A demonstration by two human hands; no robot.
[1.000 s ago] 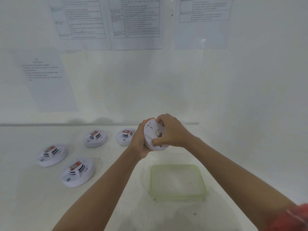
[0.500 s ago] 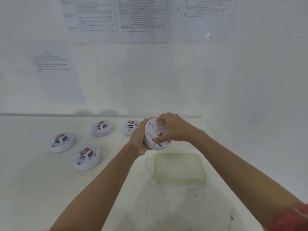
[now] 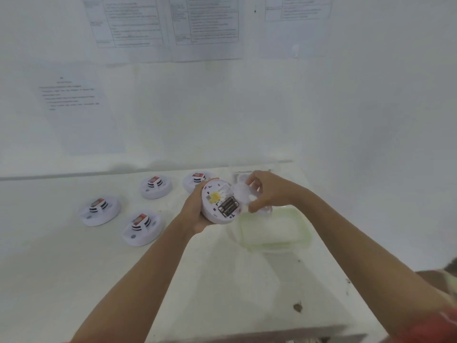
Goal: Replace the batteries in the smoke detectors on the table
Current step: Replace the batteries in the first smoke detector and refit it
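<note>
Above table [image 3: 74,268], detector [image 3: 215,215] compartment [image 3: 223,210] holding batteries [image 3: 229,205], cover [image 3: 243,194] off, tray [image 3: 306,234] beside

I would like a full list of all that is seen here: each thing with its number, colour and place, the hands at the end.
held smoke detector: one, white, above the table, back open
batteries: dark, side by side in its open back; number unclear
cover: one, white, blurred, beside the held smoke detector
smoke detectors on the table: four, white with red labels, left part
tray: one, pale green, on the table, right part
printed sheets: four, white, on the wall
table: one, white, below everything
left hand: grips the held smoke detector
right hand: pinches the cover
</note>
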